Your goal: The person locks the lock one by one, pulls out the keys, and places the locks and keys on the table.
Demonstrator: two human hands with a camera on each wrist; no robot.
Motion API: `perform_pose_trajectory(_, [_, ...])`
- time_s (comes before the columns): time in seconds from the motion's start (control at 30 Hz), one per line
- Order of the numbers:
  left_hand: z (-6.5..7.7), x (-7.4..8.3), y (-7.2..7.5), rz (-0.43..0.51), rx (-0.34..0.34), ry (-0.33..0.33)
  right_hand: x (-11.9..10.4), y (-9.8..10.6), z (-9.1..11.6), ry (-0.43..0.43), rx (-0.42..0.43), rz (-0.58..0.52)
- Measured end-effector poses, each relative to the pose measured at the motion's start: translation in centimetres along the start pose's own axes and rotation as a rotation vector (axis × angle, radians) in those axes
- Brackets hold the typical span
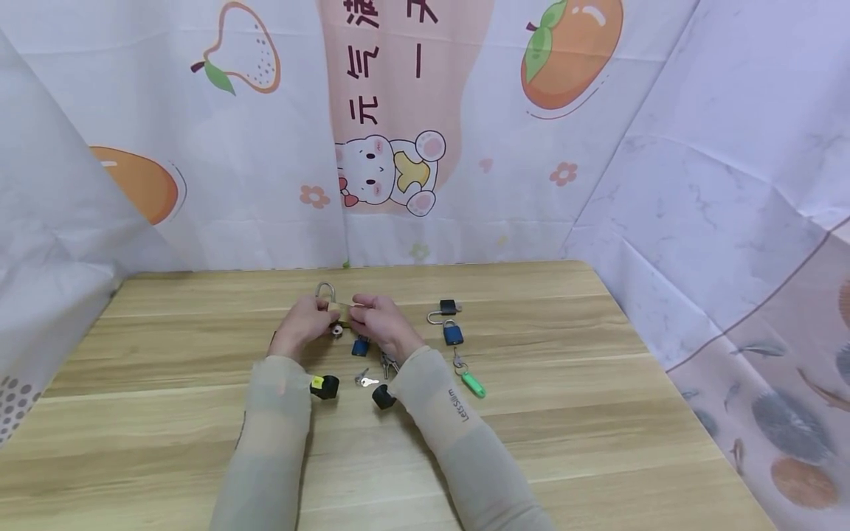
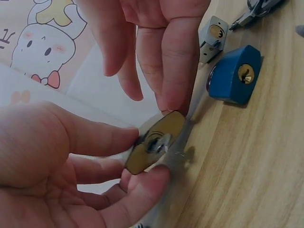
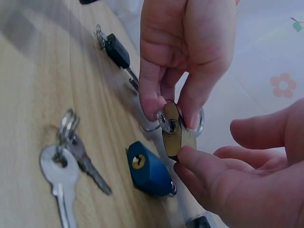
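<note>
My left hand [image 1: 304, 323] pinches a brass padlock [image 1: 341, 313] between thumb and fingers. Its shackle [image 1: 325, 288] sticks up at the far side. A small key [image 2: 164, 144] sits in the keyhole on the lock's end face, with a metal ring [image 3: 151, 128] beside it. From the other side, the extended fingers of my right hand [image 1: 387, 323] touch the end of the brass body, the thumb held apart. Close by on the table lies a blue padlock [image 3: 148, 169], its brass keyhole facing the right wrist camera.
Loose keys [image 1: 367, 381] and a bunch of keys [image 1: 389, 364] lie nearer me, between the forearms. On the right are a black padlock [image 1: 448, 307] with its shackle out, another blue padlock [image 1: 453, 333] and a key with a green tag [image 1: 474, 384]. A printed curtain [image 1: 279, 184] hangs behind the table.
</note>
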State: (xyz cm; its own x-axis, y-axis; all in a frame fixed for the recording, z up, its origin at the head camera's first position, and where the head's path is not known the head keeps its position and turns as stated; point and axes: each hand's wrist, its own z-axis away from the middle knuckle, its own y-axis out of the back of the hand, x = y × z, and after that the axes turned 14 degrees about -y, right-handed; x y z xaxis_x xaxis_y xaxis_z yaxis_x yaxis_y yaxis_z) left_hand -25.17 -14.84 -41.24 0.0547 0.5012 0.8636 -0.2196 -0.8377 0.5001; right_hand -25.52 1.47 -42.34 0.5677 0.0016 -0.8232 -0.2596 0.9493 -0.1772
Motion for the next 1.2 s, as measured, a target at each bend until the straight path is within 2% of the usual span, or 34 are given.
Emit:
perform_pose_trajectory(0.13, [-0.1,-0.1,-0.1,0.061,0.037,0.03,0.0,-0.1,0.1,0.007,0.0,-0.047])
perform_pose_trajectory(0.4, [-0.1,-0.2,0.1,0.229,0.072,0.022,-0.1,-0.1,0.5,0.051,-0.009,-0.114])
perform_pose_trajectory(0.53, [-0.1,-0.2,0.4,0.314,0.077,0.007,-0.3,0.5,0.7,0.105,0.013,-0.077])
perform_pose_trajectory(0.63, [-0.2,-0.4,0.3,0.35,0.045,-0.003,-0.5,1.0,0.7,0.136,0.065,-0.036])
perform_pose_trajectory(0.77, [-0.3,-0.7,0.0,0.391,-0.016,-0.018,-0.8,1.7,0.8,0.158,0.098,-0.073])
perform_pose_trajectory(0.87, [-0.4,-0.7,-0.2,0.403,-0.051,-0.05,-1.0,2.0,0.8,0.167,0.098,-0.089])
perform_pose_trajectory(1.03, [-0.4,-0.4,-0.4,0.406,-0.133,-0.112,-1.2,1.9,0.9,0.138,0.112,-0.026])
perform_pose_trajectory(1.2, [-0.3,-0.2,-0.5,0.381,-0.18,-0.119,-1.3,1.9,0.9,0.13,0.11,0.003])
